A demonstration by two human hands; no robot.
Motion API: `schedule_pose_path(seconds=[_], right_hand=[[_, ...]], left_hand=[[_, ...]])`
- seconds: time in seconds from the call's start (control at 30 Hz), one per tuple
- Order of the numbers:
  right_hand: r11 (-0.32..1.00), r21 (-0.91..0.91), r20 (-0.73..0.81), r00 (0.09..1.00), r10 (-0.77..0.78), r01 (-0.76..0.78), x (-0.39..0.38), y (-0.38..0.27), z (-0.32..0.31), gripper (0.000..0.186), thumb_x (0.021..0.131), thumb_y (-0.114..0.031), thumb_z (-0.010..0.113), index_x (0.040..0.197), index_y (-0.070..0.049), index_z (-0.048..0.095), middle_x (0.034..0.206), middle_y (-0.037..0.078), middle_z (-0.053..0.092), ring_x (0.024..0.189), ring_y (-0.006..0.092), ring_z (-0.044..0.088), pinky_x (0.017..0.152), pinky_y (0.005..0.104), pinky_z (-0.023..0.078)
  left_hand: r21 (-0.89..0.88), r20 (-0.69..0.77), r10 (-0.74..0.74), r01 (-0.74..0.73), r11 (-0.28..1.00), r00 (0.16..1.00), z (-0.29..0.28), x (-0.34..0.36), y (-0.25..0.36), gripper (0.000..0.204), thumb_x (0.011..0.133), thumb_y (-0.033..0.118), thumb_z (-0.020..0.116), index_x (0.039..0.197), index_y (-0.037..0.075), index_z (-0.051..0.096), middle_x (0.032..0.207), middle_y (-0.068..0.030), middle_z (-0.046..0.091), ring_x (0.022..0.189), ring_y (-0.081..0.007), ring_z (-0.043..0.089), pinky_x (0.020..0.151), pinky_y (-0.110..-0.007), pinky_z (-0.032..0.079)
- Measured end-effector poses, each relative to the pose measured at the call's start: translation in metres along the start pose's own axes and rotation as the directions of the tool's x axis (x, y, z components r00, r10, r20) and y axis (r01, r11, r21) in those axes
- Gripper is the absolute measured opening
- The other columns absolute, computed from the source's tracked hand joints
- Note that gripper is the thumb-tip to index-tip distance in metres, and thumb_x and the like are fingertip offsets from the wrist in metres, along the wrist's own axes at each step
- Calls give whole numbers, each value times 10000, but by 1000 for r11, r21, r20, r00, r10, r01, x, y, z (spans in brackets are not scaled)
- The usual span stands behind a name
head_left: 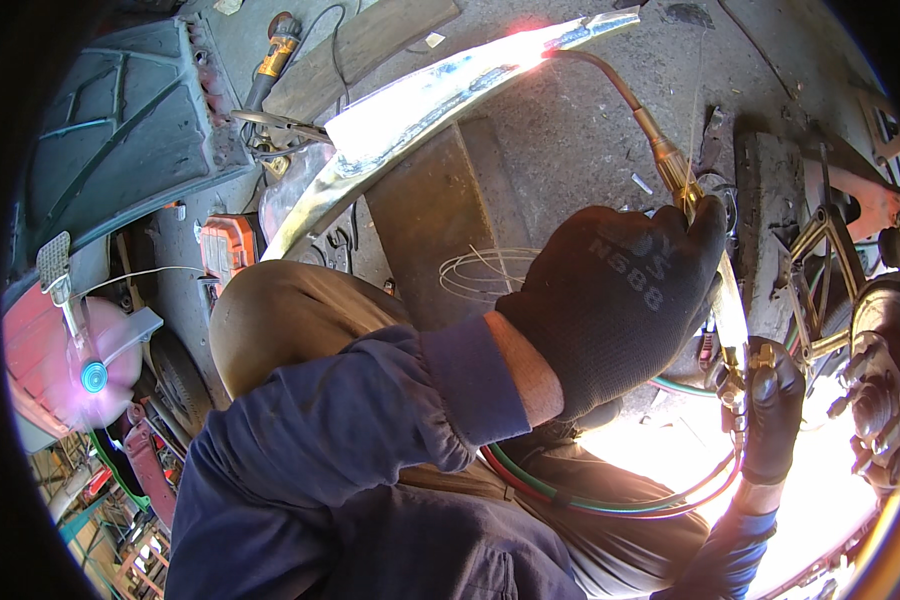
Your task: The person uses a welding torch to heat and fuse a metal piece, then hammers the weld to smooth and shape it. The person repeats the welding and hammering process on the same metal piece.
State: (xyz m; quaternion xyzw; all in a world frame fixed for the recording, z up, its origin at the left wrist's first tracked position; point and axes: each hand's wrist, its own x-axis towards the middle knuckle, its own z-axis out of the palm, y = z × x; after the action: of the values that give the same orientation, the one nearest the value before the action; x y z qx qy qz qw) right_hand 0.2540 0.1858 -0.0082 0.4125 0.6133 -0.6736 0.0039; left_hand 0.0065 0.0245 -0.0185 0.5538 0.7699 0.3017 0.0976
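A gas welding torch (670, 160) with a long bent copper neck points up and to the left. Its tip meets the edge of a curved, shiny sheet-metal panel (400, 115), where a reddish glow shows. My left hand (620, 300), in a dark glove, is closed around the torch handle just behind the brass collar. Lower down, my right hand (773, 415), also gloved, pinches the brass valve end of the torch, thumb and fingers at a knob (763, 357). Red and green hoses (580, 505) loop from that end across my lap. A plier-like clamp (285, 125) touches the panel's left side.
An angle grinder (275, 55) lies beyond the panel, beside a board (360, 50). Coiled thin wire (480, 272) rests near my knee on a flat plate (425, 215). A scissor jack (820, 265) stands at right, an orange case (228, 248) at left, a large dark panel (120, 120) behind.
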Motion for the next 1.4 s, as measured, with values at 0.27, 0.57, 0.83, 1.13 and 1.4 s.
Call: schedule_pose_path(seconds=[0.27,0.57,0.83,1.13,1.4], right_hand=[[999,-37,-6,1000,-2,2,-1,0,-1,744,1008,-685,715,1301,-1,703,860,73,761,615,102,692,495,226,509],[1000,-20,-5,1000,-10,10,-1,-2,1,724,1009,-669,720,1288,-1,709,858,75,761,610,102,691,494,222,511],[1000,-28,0,1000,4,-4,-1,-2,1,751,999,-690,720,1295,-1,701,858,76,760,620,107,698,500,225,518],[999,-31,-4,1000,15,-15,-3,-2,-1,746,1001,-691,721,1292,-5,700,854,76,758,630,115,704,505,236,526],[999,-44,-5,1000,3,-3,-2,-1,0,749,1002,-685,719,1304,-1,696,873,81,770,646,119,720,507,229,532]], left_hand=[[-5,-7,19,-19,1000,1000,1,0,-2,520,987,145,653,1459,-61,583,1034,-103,774,902,-267,769,782,-409,599],[-7,-13,29,-29,1000,1000,0,-1,-3,575,970,188,694,1472,-60,566,1018,-107,762,906,-284,766,779,-417,609],[-30,-8,19,-19,999,1000,0,-3,-3,600,956,197,705,1483,-49,558,1039,-100,760,929,-279,768,817,-423,600],[-45,-31,26,-27,999,999,3,-5,-4,620,951,187,712,1502,-43,547,1046,-97,761,929,-279,767,811,-413,602],[-15,42,-9,10,1000,999,-2,-4,-1,643,947,253,726,1496,-35,557,1060,-87,751,954,-271,750,856,-405,592]])
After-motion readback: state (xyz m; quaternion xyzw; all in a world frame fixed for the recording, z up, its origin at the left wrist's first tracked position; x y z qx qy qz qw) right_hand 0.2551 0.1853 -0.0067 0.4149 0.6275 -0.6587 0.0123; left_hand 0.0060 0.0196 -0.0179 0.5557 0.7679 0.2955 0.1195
